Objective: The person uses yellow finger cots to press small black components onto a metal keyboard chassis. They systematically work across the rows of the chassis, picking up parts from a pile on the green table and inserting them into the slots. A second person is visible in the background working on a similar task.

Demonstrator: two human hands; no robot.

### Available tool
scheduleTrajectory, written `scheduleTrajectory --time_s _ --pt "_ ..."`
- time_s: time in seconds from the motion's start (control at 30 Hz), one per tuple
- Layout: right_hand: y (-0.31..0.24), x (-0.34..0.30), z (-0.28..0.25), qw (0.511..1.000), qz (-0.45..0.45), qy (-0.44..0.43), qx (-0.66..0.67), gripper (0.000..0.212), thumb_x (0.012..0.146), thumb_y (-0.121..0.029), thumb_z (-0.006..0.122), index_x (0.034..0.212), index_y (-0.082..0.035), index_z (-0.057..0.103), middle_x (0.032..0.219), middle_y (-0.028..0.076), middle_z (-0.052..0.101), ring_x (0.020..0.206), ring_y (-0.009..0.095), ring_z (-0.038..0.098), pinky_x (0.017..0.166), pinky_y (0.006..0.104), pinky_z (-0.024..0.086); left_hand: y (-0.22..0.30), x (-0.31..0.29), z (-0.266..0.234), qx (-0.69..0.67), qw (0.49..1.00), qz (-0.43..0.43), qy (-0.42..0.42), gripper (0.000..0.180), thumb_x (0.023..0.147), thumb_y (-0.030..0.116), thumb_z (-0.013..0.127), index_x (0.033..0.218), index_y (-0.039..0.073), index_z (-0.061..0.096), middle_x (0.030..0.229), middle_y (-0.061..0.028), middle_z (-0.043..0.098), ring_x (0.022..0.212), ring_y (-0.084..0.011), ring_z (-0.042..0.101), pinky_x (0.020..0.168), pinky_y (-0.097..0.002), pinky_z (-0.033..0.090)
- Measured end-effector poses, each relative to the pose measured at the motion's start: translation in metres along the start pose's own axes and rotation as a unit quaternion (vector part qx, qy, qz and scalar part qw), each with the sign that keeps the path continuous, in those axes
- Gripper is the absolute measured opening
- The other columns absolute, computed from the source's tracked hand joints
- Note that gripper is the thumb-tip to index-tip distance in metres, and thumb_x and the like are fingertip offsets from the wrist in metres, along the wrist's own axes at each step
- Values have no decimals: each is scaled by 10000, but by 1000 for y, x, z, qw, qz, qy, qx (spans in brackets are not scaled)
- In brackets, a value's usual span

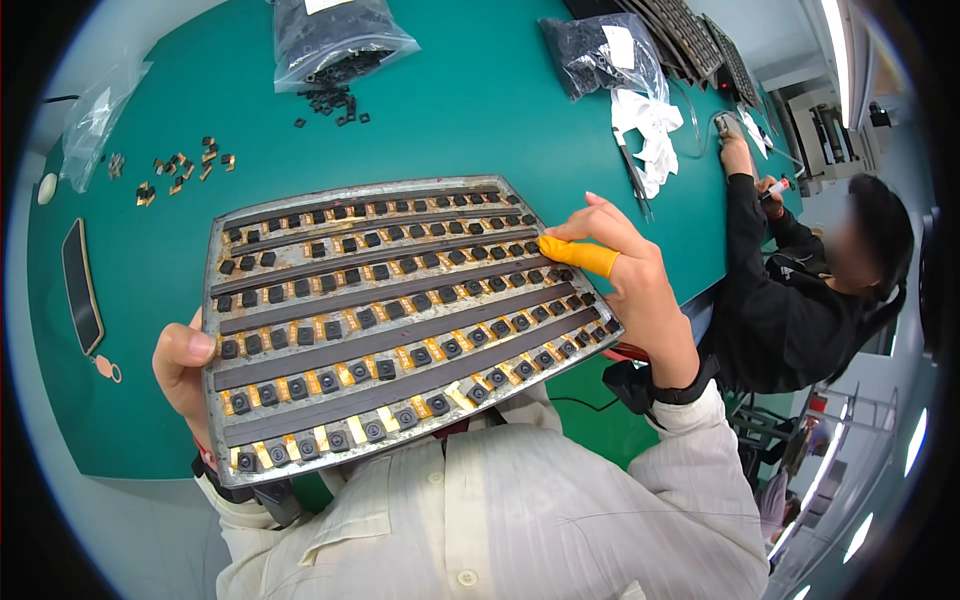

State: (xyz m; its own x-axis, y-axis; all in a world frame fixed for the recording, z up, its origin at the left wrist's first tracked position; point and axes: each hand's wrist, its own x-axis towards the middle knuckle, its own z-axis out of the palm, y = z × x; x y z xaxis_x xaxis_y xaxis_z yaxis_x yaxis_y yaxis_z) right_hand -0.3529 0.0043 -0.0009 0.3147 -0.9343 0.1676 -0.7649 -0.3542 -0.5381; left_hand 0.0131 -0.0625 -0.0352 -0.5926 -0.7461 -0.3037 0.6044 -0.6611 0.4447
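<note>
A flat metal tray is tilted in front of my chest. Rows of small black camera-like modules with gold flex tails sit on it, between dark strips. My left hand grips the tray's left edge, thumb on top and the other fingers hidden underneath. At the right edge is my right hand, with a yellow finger cot on one finger. That covered fingertip presses at the tray's edge beside the end module of a row. Its other fingers are bent near the edge, partly hidden.
Loose gold-tailed modules and a phone lie on the green table at left. Bags of black parts stand farther back. Tweezers lie by a white cloth. A co-worker sits at right.
</note>
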Motion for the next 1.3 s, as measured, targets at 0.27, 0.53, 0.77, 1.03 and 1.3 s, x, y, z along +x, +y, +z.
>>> scheduleTrajectory --time_s 0.27,0.53,0.77,1.03,1.3 --pt "-9 -14 2 998 33 53 -15 509 596 33 708 1104 18 675 1171 126 629 1083 338 614 1046 501 420 -3 2 -3 -36 999 12 -38 739 727 202 475 1373 -140 371 1311 -326 528 1138 -359 601 989 -441 488" --pt "-26 -28 1 997 10 65 -50 562 573 -109 831 1102 3 677 1168 144 637 1043 330 637 999 512 455 -4 3 2 -68 996 3 -55 680 743 141 481 1377 -89 393 1248 -268 590 1062 -319 647 922 -419 535" --pt "-46 -5 -4 997 -40 25 -56 559 574 -148 862 1080 4 680 1164 140 643 1051 318 646 1002 538 450 -6 4 -2 -83 992 -5 -98 619 790 97 464 1374 -99 391 1295 -274 559 1090 -328 651 922 -412 552" --pt "-65 11 1 998 -57 -9 -39 555 581 -161 856 1080 10 683 1164 142 642 1067 317 639 1017 533 436 -4 5 3 -68 992 -26 -99 590 814 54 504 1369 -97 375 1291 -255 560 1081 -299 658 874 -382 579" --pt "-72 18 5 997 -70 -20 -26 549 594 -153 828 1092 23 681 1158 155 642 1067 321 639 1019 525 431 -3 6 2 -84 988 -41 -125 574 830 54 504 1372 -88 377 1292 -247 562 1078 -290 660 854 -379 588"
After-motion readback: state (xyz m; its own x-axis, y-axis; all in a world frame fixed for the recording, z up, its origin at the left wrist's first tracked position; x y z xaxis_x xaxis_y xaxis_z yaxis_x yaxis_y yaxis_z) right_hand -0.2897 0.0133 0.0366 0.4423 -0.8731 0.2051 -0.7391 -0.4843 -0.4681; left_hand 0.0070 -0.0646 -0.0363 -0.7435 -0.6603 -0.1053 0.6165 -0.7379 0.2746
